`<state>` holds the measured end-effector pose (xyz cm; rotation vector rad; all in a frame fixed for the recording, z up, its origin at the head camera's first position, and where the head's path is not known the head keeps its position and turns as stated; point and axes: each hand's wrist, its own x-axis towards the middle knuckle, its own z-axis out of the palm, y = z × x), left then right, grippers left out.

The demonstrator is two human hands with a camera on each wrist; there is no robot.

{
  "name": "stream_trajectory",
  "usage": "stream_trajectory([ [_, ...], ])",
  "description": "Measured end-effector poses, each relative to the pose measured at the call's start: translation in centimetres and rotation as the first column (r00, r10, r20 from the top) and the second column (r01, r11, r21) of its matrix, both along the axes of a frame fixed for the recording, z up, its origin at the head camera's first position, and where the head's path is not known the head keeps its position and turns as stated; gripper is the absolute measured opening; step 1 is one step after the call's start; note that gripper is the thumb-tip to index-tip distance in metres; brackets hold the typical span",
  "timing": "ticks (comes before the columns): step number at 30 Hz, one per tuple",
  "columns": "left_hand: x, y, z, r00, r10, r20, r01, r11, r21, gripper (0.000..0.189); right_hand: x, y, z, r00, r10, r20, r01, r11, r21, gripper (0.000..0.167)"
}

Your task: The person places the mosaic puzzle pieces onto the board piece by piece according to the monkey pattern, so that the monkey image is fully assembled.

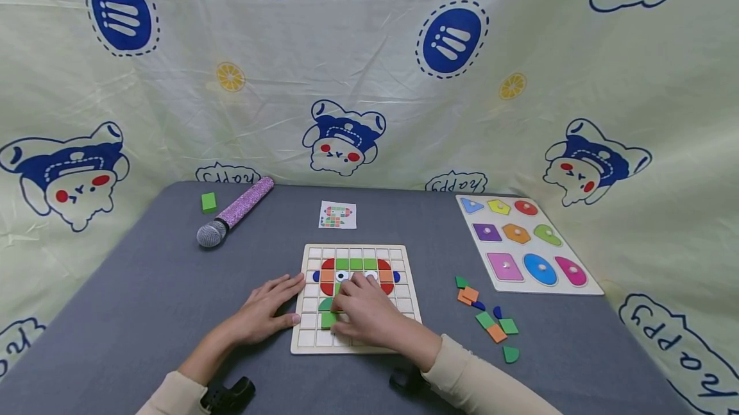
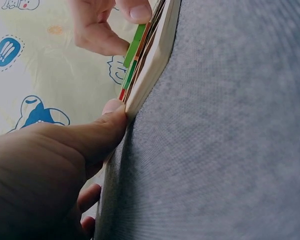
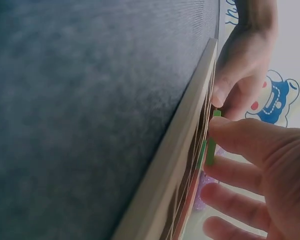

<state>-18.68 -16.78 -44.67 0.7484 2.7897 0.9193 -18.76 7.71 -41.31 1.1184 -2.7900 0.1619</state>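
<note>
Grid board (image 1: 308, 339): upper rows laid, lower rows begun

By the right hand (image 1: 369, 312) a green piece (image 3: 211, 152) is pinched, at about eight o'clock of the board's centre. The board's edge is touched at nine o'clock by the left hand (image 1: 262, 312), with fingers extended and no piece held. In the upper rows, a face of red, orange, green and blue pieces seems almost finished; what is covered by the right hand cannot be told. The board is laid on the table (image 1: 173, 312). At twelve o'clock a pattern card (image 1: 338, 215) is placed, with lower rows shown. Between three and four o'clock, loose pieces (image 1: 496, 333) are probably left to be placed.
</note>
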Motion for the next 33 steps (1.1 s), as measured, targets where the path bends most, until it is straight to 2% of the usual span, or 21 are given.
stream_trajectory([
  [7, 0.1, 0.0, 0.1, 1.0, 0.001, -0.006, -0.001, 1.0, 0.003, 0.065, -0.2, -0.5, -0.2, 0.999, 0.005, -0.038, -0.004, 1.0, 0.031, 0.02],
  [17, 0.1, 0.1, 0.1, 1.0, -0.003, -0.006, 0.003, 1.0, -0.001, 0.065, -0.3, -0.8, -0.4, 1.0, 0.002, -0.03, -0.001, 0.999, 0.053, 0.021],
  [26, 0.0, 0.1, 0.0, 1.0, -0.001, -0.007, 0.001, 1.0, -0.006, 0.065, -0.4, -0.3, -0.4, 1.0, 0.002, -0.027, -0.002, 1.0, 0.014, 0.021],
  [33, 0.1, 0.1, 0.2, 1.0, 0.002, 0.0, -0.002, 1.0, -0.014, 0.065, -0.7, 1.7, -0.1, 0.999, -0.032, -0.037, 0.029, 0.997, -0.068, 0.022],
])
